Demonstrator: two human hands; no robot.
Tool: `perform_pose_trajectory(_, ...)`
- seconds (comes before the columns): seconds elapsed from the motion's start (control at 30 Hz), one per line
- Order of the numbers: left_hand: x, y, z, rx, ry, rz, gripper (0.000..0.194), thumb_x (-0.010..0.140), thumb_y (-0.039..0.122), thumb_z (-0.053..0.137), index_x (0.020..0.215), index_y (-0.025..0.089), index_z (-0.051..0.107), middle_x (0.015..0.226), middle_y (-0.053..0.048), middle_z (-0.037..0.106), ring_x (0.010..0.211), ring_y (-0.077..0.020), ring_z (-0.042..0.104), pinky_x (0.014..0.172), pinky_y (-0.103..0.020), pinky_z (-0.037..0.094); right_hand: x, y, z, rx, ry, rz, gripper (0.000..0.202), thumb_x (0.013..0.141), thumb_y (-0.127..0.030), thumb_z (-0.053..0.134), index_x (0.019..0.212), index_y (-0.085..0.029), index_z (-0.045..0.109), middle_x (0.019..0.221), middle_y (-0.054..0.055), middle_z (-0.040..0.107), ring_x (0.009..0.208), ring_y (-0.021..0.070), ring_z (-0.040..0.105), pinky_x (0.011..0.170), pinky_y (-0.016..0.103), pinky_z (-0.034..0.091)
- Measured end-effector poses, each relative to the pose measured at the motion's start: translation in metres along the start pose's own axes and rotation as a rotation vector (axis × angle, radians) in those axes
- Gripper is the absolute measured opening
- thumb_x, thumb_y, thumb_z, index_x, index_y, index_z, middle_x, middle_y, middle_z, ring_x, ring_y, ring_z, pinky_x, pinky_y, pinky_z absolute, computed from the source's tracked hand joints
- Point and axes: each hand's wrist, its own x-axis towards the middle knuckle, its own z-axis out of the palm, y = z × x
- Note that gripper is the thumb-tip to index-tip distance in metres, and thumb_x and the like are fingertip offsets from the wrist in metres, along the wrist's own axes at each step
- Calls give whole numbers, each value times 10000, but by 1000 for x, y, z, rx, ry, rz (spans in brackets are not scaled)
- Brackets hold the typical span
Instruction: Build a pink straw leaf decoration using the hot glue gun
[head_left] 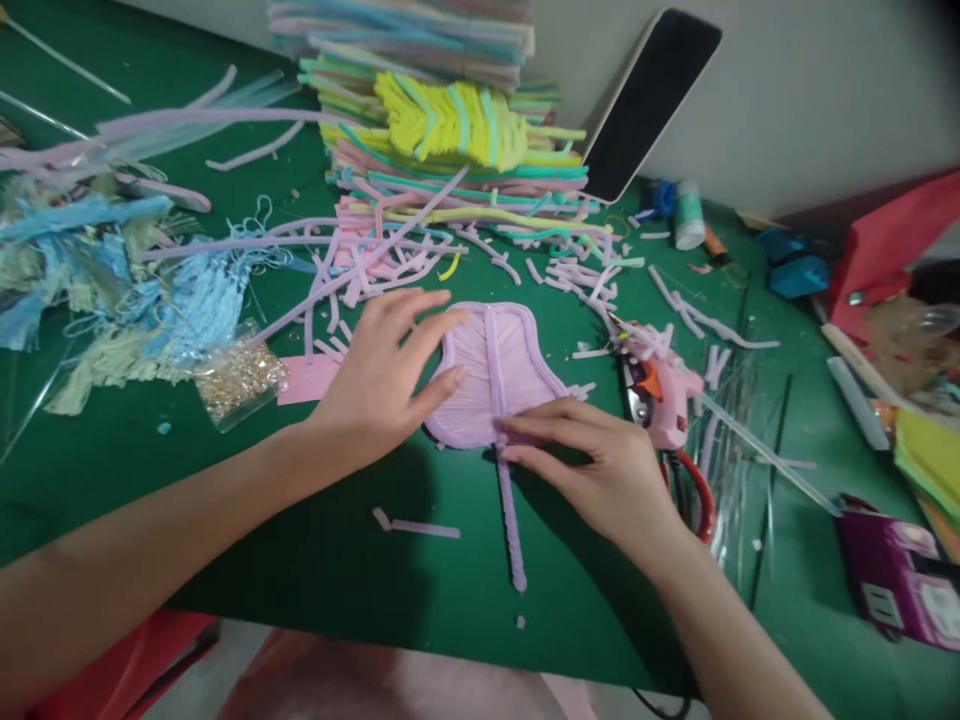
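A lilac fan-shaped piece (525, 360) lies on the green table, with a fuzzy rim and a lilac strip down its middle. Its wrapped lilac handle (510, 520) points toward the table's front edge. My left hand (386, 375) rests at the fan's left side, fingers apart, thumb and fingertips over its left edge, with nothing held. At the joint of fan and handle, my right hand (600, 465) has its thumb and fingers closed round the base of the lilac fan. Its fingertips partly cover that joint.
Lilac offcuts (420, 528) lie in front. Pipe cleaner bundles (450, 130) and a leaning phone (649, 105) stand behind. Blue tassels (187, 290) and a bead bag (240, 378) are left; a pink glue gun (671, 400), pliers (637, 390) and purple case (900, 580) are right.
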Motion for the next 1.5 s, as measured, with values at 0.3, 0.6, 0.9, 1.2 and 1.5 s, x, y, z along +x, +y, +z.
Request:
perform_pose_trajectory(0.3, 17, 21, -36, -773, -113, -907, 532, 878, 492, 557, 1334, 238, 453, 1243, -120, 624, 1058, -253, 625, 756, -323, 506, 7, 13, -18, 41, 122, 516, 484, 774, -434, 671, 1173, -160, 656, 1081, 123, 700, 797, 215, 641, 689, 377, 534)
perform_pose_trajectory(0.6, 35, 24, -35, -1184, 28, -883, 390, 795, 323, 704, 1136, 164, 603, 1036, -92, 702, 794, -135, 621, 658, -230, 447, 8, 0, -5, 791, 188, 526, 478, 666, -399, 768, 1084, -181, 692, 1001, 84, 736, 860, 207, 674, 828, 375, 531)
perform_pose_trajectory(0.9, 62, 35, -37, -1239, -13, -466, 415, 707, 447, 783, 972, 140, 692, 992, -87, 734, 897, -233, 677, 810, -353, 543, 56, -17, -41, 1022, 453, 330, 423, 564, -352, 856, 950, -240, 724, 945, 21, 762, 845, 193, 699, 789, 338, 567)
perform_pose_trajectory(1.2, 45, 18, -31, -1093, -35, -424, 303, 712, 397, 786, 868, 141, 745, 840, -96, 773, 805, -241, 730, 784, -330, 568, 61, -20, -42, 1059, 463, 275, 437, 591, -307, 856, 1000, -209, 737, 995, 52, 764, 887, 206, 705, 835, 351, 555)
perform_pose_trajectory(1.5, 38, 1, -47, -1027, -200, -383, 393, 603, 287, 859, 976, 215, 758, 1091, -95, 741, 1055, -264, 674, 881, -302, 523, 53, -7, -48, 1062, 514, 292, 400, 611, -316, 853, 982, -234, 730, 945, 20, 773, 809, 159, 702, 772, 287, 550)
